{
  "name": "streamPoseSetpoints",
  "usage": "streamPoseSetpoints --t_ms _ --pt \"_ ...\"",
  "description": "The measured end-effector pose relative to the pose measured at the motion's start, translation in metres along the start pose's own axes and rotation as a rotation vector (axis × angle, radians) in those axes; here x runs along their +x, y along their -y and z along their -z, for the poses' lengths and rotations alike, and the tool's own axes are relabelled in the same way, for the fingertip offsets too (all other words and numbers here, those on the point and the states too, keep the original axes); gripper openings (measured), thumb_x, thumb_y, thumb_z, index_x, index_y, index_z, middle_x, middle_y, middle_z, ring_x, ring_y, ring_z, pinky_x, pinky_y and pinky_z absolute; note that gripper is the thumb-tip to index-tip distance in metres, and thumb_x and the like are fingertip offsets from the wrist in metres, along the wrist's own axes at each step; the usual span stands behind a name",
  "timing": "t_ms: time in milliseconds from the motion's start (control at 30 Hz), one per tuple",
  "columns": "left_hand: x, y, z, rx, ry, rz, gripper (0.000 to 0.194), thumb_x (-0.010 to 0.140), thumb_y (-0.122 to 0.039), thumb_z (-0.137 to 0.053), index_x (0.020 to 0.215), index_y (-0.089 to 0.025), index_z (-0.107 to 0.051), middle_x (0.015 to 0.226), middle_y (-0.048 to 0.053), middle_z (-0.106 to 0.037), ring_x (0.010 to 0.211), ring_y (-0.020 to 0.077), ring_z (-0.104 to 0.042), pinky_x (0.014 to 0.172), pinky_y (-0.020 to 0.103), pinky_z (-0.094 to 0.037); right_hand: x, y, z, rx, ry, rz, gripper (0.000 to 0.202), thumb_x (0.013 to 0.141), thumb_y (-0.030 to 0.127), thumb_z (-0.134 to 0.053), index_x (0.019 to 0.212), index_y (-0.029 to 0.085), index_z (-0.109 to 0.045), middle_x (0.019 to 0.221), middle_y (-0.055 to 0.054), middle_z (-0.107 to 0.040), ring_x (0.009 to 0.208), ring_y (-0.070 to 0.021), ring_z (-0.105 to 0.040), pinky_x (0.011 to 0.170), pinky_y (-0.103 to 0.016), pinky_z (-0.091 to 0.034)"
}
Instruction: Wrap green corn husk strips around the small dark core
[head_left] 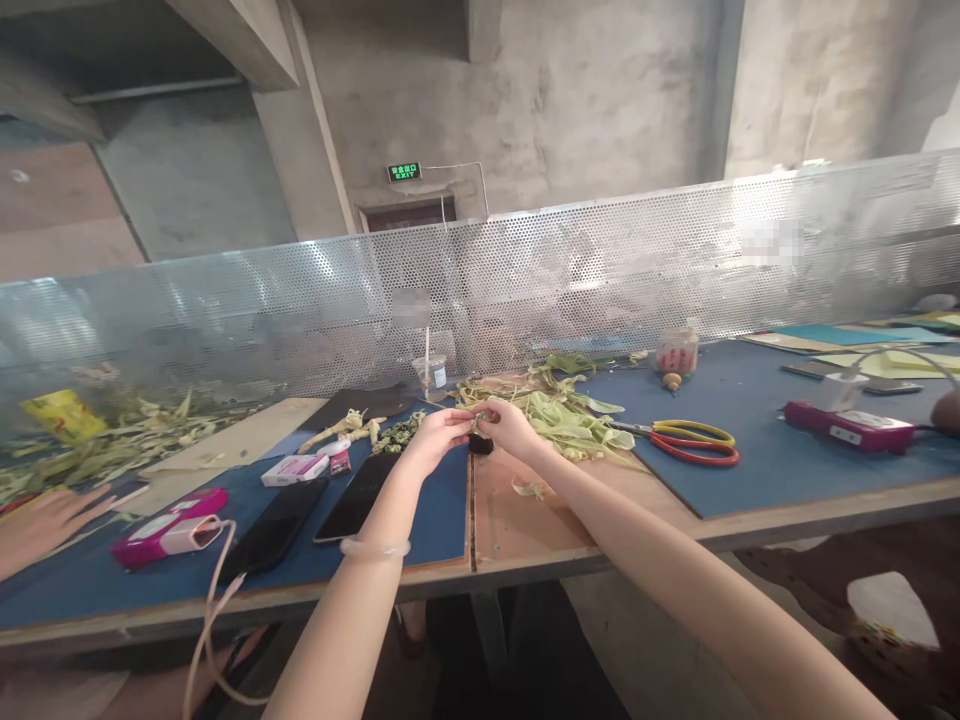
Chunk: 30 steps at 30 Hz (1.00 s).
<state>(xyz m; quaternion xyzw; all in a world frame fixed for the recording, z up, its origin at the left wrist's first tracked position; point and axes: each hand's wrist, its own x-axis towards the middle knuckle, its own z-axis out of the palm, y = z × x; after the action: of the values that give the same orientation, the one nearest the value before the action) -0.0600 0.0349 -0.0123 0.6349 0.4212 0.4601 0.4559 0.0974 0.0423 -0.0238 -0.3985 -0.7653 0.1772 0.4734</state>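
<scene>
My left hand [439,438] and my right hand [508,428] meet over the middle of the table, fingertips pinched together. Between them is something small and pale that I cannot make out. Just beneath the fingers sits a small black object [481,444]. Behind and right of my right hand spreads a heap of pale green leaves or husks [574,420]. Left of my left hand lie dark green knotted pieces [397,435] and pale woven plant-fibre pieces [334,430]. A leaf scrap [529,489] rests on the bare wood.
Red-and-yellow-handled scissors [694,442] and a jar [677,352] stand to the right, with a magenta power strip [847,427] beyond. Leftward are phones [274,525], a white-and-pink box [295,469], and another person's hand [56,525]. A perforated metal screen [337,310] runs along the back.
</scene>
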Motion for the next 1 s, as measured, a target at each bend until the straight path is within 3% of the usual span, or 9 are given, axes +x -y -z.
streamPoseSetpoints --t_ms 333,533,700,1000 --pt "-0.0007 -0.0019 -0.0001 0.005 -0.049 0.023 0.020 0.085 -0.026 -0.054 0.099 -0.012 -0.058 0.096 0.005 -0.061 0.080 0.0152 -0.060 0.069 0.033 -0.051 -0.0022 0.0034 0.0013 0.063 0.018 0.041 0.018 0.086 0.026 -0.054 0.099 0.013 -0.058 0.096 -0.004 -0.059 0.081 -0.0142 -0.058 0.072 -0.033 -0.050" --pt "-0.0008 -0.0033 0.0002 -0.005 -0.071 0.023 0.021 0.085 -0.027 -0.053 0.101 -0.013 -0.057 0.097 0.005 -0.061 0.080 0.0152 -0.060 0.068 0.033 -0.051 -0.0022 0.0020 -0.0011 0.117 -0.004 0.069 0.030 0.072 0.008 -0.059 0.101 0.017 -0.059 0.100 -0.003 -0.048 0.070 -0.0087 -0.051 0.075 -0.031 -0.048" --pt "-0.0017 -0.0034 -0.0001 -0.010 -0.082 0.029 0.021 0.086 -0.027 -0.053 0.100 -0.012 -0.057 0.093 0.004 -0.061 0.075 0.0138 -0.060 0.065 0.031 -0.052 -0.0032 0.0017 -0.0024 0.144 0.016 0.105 0.043 0.064 0.001 -0.055 0.103 0.018 -0.059 0.104 -0.004 -0.041 0.076 -0.0097 -0.050 0.078 -0.029 -0.048" --pt "-0.0047 -0.0052 -0.0031 0.078 -0.101 -0.023 0.021 0.086 -0.027 -0.053 0.100 -0.012 -0.057 0.094 0.005 -0.061 0.078 0.0146 -0.061 0.067 0.032 -0.052 -0.0022 0.0022 -0.0017 0.143 0.078 0.164 0.047 0.062 -0.004 -0.051 0.104 0.016 -0.056 0.104 -0.005 -0.050 0.077 -0.0108 -0.052 0.071 -0.026 -0.048"
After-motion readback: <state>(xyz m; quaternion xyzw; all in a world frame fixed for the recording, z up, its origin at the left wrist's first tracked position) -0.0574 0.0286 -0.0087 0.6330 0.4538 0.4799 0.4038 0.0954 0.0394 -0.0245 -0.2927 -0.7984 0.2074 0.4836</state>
